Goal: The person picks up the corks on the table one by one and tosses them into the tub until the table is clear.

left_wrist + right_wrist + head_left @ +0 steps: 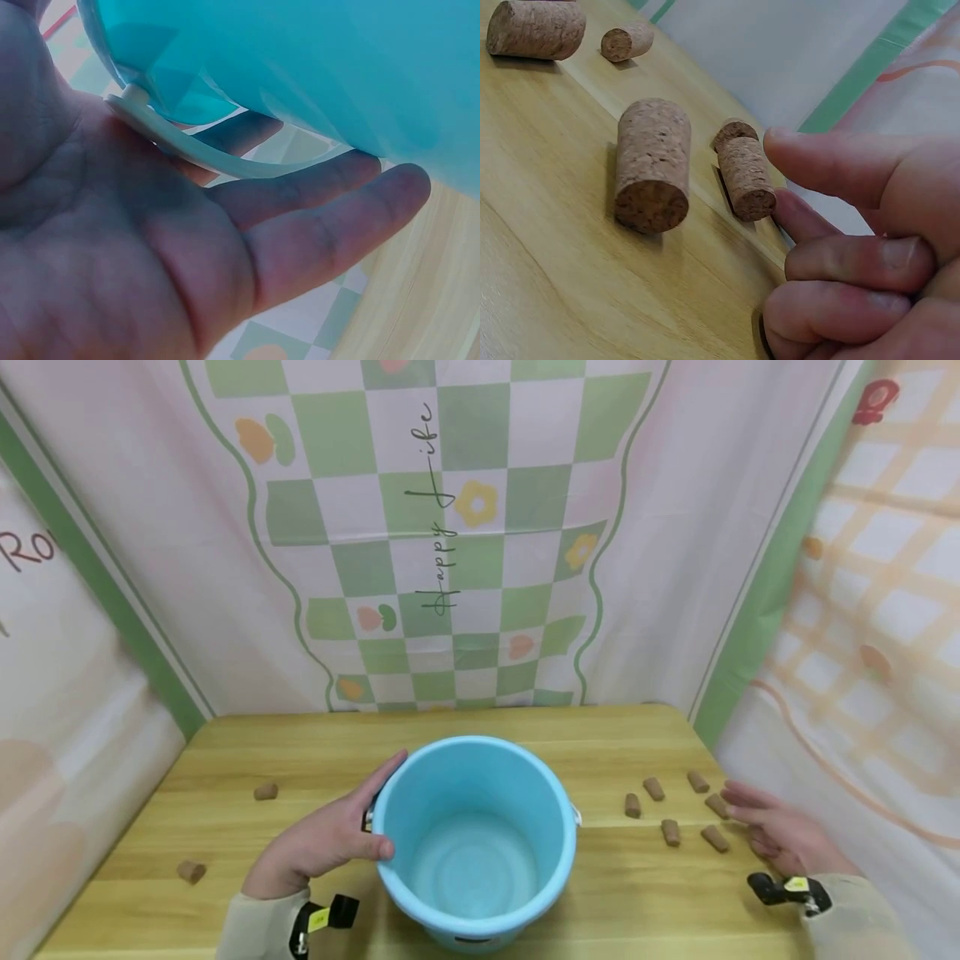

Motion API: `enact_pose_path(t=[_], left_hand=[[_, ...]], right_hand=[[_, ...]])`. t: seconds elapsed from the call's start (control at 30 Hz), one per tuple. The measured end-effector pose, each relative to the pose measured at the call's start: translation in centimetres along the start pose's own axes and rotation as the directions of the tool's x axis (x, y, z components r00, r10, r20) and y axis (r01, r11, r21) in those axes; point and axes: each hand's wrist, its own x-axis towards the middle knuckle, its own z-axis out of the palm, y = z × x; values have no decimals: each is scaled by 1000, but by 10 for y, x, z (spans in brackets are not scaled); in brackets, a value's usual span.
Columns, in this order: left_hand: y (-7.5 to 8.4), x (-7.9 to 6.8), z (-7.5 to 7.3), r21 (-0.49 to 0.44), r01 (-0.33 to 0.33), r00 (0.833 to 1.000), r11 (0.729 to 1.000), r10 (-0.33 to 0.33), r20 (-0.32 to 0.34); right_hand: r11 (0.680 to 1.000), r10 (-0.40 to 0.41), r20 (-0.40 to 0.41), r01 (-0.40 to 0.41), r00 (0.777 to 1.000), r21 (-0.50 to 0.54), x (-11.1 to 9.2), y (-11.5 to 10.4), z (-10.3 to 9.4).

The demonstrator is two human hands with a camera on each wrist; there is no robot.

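Observation:
My left hand (318, 839) grips the rim of a light blue bucket (472, 747), thumb over the edge and the other fingers outside. In the left wrist view, the fingers lie along the wall by the bucket's pale handle (195, 150). At the right of the table, my right hand (787, 835) is beside a cork stopper (717, 806). In the right wrist view, thumb and index finger are spread close to that cork (748, 180), and the other fingers are bent. Whether the index fingertip touches it is hard to tell. Another cork (652, 165) lies nearer the camera.
Several more corks lie about the right hand, such as one cork (671, 832) toward the bucket. Two others, a far cork (266, 791) and a near cork (191, 871), lie left of the bucket. Patterned cloth (472, 568) hangs behind the wooden table (600, 910).

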Motion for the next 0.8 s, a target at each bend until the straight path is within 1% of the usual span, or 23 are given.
enact_pose_path(t=[0.13,0.23,0.47,0.63,0.8], left_hand=[[0,-1,1,6,7,1000,1000,-7,-10],[0,-2,2,14,11,1000,1000,-11,-19],[1,-2,2,19,11,1000,1000,-10,-22],[1,-2,2,38,10,1000,999,-9,-26],[0,-2,2,47,25,999,999,-23,-34]], right_hand=[[1000,8,-13,-8,1000,3,2,0,2],[999,20,-17,-21,1000,-32,2,1,4],[999,44,-40,-45,998,-6,4,3,6],[997,43,-67,-47,997,-58,6,3,5],[997,62,-97,-66,993,-40,6,0,10]])
